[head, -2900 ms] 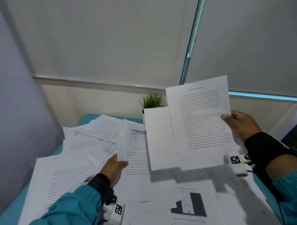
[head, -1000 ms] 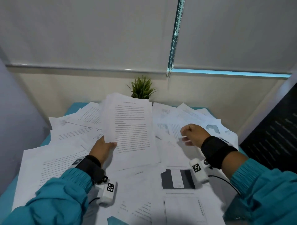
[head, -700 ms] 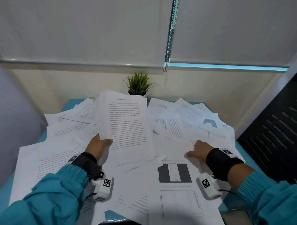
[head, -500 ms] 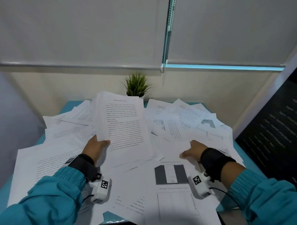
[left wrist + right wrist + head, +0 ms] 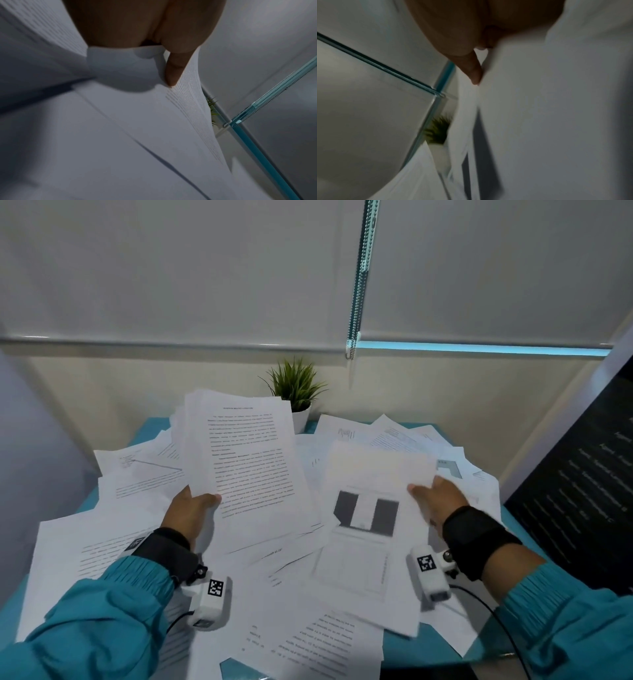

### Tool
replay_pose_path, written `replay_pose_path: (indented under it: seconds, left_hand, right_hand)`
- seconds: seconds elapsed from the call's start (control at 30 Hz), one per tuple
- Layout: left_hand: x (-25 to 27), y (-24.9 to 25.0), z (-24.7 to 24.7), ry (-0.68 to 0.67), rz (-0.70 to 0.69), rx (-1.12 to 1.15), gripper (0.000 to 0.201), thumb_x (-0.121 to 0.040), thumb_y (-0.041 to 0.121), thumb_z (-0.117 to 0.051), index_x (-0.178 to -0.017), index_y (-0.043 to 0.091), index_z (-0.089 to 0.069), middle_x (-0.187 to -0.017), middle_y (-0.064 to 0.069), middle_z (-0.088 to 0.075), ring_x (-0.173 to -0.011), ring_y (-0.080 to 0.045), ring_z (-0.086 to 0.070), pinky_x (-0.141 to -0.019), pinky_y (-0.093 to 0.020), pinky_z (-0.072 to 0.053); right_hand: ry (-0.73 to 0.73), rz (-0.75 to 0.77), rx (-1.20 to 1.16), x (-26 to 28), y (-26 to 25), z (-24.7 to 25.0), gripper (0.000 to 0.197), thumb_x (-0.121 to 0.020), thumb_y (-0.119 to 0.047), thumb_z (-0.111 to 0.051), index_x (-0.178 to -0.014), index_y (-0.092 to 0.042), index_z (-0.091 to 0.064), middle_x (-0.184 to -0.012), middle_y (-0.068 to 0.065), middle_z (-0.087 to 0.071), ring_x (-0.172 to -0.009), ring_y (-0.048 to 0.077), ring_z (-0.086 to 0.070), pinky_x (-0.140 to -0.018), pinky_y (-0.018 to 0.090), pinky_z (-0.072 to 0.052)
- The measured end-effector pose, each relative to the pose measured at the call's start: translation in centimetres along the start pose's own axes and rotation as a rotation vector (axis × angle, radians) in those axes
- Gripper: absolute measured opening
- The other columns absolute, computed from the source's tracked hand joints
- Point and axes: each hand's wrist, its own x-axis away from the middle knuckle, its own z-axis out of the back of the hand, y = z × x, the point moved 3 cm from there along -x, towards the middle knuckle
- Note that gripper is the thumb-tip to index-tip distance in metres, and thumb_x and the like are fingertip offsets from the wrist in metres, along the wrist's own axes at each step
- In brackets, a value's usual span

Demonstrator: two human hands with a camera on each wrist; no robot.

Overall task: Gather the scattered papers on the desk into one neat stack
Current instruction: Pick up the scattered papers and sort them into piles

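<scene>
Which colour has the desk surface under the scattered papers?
Teal. The desk shows it best in the head view, at its bare edges.

Dim, cool light; blurred wrist views.

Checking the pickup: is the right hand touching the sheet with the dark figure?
Touching: in the head view the right hand pinches the figure sheet's edge.

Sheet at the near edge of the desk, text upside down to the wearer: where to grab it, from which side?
Take the upside-down sheet at its near edge, coming from the wearer's side. That edge appears to overhang the teal desk, so fingers could probably slide under and pinch it. Its far end lies under the other papers, so draw it out toward the body.
</scene>
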Motion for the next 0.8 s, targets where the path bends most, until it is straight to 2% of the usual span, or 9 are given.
replay_pose_path:
  seconds: [0.13,0.23,0.3,0.4,0.47,0.53,0.67,0.73,0.8]
  left_hand:
    - [0.4,0.4,0.1,0.037,-0.011,0.029,0.042,-0.094,-0.007,-0.050,-0.134,0.005,-0.051,-0.122,-0.008,-0.057,-0.105,-0.022,-0.050,-0.096,-0.030,-0.034]
    - [0.7,0.3,-0.2,0.019,0.002,0.035,0.043,-0.094,-0.009,-0.048,-0.135,0.005,-0.050,-0.121,-0.007,-0.056,-0.107,-0.022,-0.049,-0.097,-0.030,-0.033]
    - [0.2,0.1,0.0,0.014,0.010,0.026,0.041,-0.094,-0.007,-0.050,-0.133,0.007,-0.051,-0.120,-0.007,-0.058,-0.108,-0.024,-0.051,-0.096,-0.031,-0.034]
    - [-0.7,-0.5,0.6,0.027,0.004,-0.011,0.042,-0.091,-0.003,-0.057,-0.131,0.009,-0.055,-0.119,-0.005,-0.061,-0.111,-0.025,-0.054,-0.096,-0.033,-0.036]
    - [-1.1,-0.9,0.7,0.026,0.001,-0.019,0.042,-0.091,-0.002,-0.059,-0.130,0.010,-0.056,-0.118,-0.005,-0.063,-0.109,-0.025,-0.055,-0.096,-0.033,-0.036]
    - [-1.1,-1.0,0.8,0.023,0.002,-0.020,0.041,-0.090,0.000,-0.060,-0.129,0.012,-0.057,-0.117,-0.003,-0.064,-0.109,-0.025,-0.055,-0.096,-0.034,-0.037]
    - [-1.3,-1.0,0.9,0.003,0.007,-0.021,0.041,-0.088,0.000,-0.061,-0.126,0.015,-0.060,-0.116,0.000,-0.067,-0.112,-0.026,-0.058,-0.104,-0.039,-0.039]
    - [-1.5,-1.2,0.9,-0.013,0.010,-0.024,0.040,-0.087,0.001,-0.061,-0.125,0.016,-0.060,-0.116,0.001,-0.068,-0.113,-0.026,-0.059,-0.106,-0.041,-0.039]
    - [-1.3,-1.2,0.7,-0.011,0.011,-0.039,0.039,-0.089,0.000,-0.060,-0.124,0.016,-0.059,-0.114,0.001,-0.067,-0.109,-0.024,-0.059,-0.101,-0.036,-0.039]
  right_hand:
    - [-0.207,-0.124,0.135,2.1,2.2,-3.9,0.028,-0.088,-0.016,-0.063,-0.111,0.001,-0.062,-0.111,0.014,-0.068,-0.099,0.029,-0.064,-0.089,0.035,-0.052]
    - [-0.295,-0.070,0.096,4.0,1.7,-5.7,0.019,-0.087,-0.003,-0.064,-0.105,0.002,-0.063,-0.101,0.008,-0.068,-0.077,0.014,-0.063,-0.058,0.011,-0.050]
    - [-0.336,-0.067,0.026,4.3,1.7,-6.4,0.020,-0.085,0.002,-0.065,-0.105,0.002,-0.064,-0.096,0.007,-0.068,-0.072,0.010,-0.063,-0.051,0.008,-0.047]
    - [-0.364,-0.080,0.008,4.1,2.3,-7.1,0.021,-0.079,-0.001,-0.072,-0.100,0.000,-0.069,-0.097,0.015,-0.073,-0.085,0.039,-0.069,-0.071,0.044,-0.057]
    - [-0.382,-0.085,0.015,4.1,2.6,-7.2,0.017,-0.078,-0.002,-0.073,-0.095,-0.002,-0.070,-0.095,0.017,-0.073,-0.088,0.043,-0.068,-0.075,0.050,-0.055]
    - [-0.308,0.003,0.060,3.5,2.2,-6.8,0.015,-0.080,-0.004,-0.071,-0.095,-0.004,-0.070,-0.094,0.010,-0.074,-0.088,0.032,-0.069,-0.073,0.032,-0.055]
    - [0.030,0.217,0.159,1.1,-0.5,-3.8,0.032,-0.087,-0.015,-0.063,-0.119,-0.007,-0.060,-0.117,0.005,-0.066,-0.105,0.020,-0.060,-0.096,0.031,-0.045]
    - [0.122,0.247,0.076,0.9,-1.8,-2.4,0.021,-0.090,-0.013,-0.059,-0.111,-0.012,-0.059,-0.111,0.001,-0.065,-0.102,0.021,-0.059,-0.091,0.029,-0.044]
    - [0.057,0.178,-0.010,1.1,-1.5,-1.8,0.020,-0.089,-0.009,-0.060,-0.108,-0.014,-0.056,-0.108,0.003,-0.064,-0.101,0.024,-0.060,-0.083,0.026,-0.044]
